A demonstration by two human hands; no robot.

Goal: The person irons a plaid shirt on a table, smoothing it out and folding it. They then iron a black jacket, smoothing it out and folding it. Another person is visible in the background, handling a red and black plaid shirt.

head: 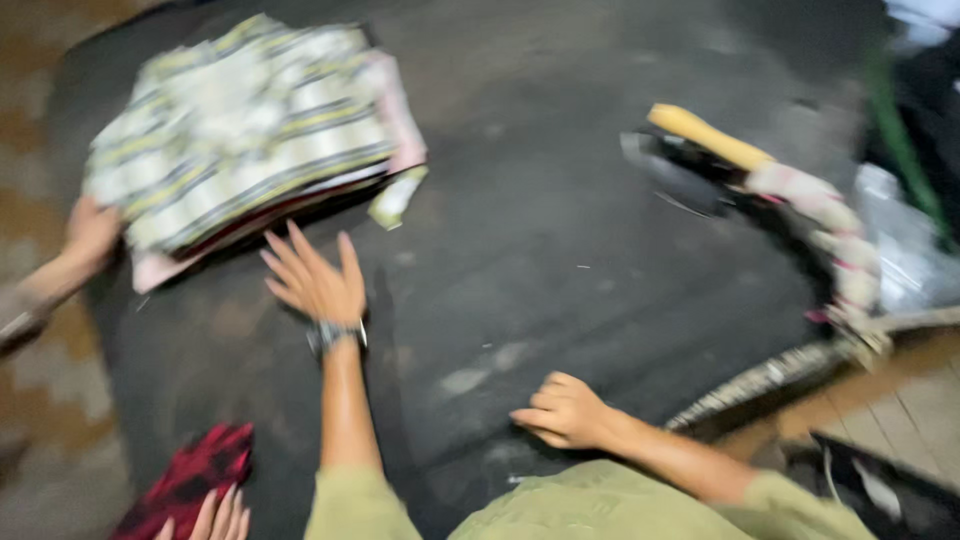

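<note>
The picture is blurred by motion. My left hand (315, 280), with a watch on the wrist, is open with fingers spread flat over the dark work surface (560, 230), just below a stack of folded striped cream, yellow and grey fabric (245, 120). It holds nothing. My right hand (565, 410) is curled into a loose fist and rests on the dark surface near its front edge, with nothing seen in it. Both my sleeves are olive green.
Another person's hand (90, 235) touches the stack's left edge. A further hand (215, 515) lies by a red checked cloth (190, 475) at the bottom left. At the right are a dark tool with a yellow handle (705, 135) and a cloth-wrapped cord (830, 220).
</note>
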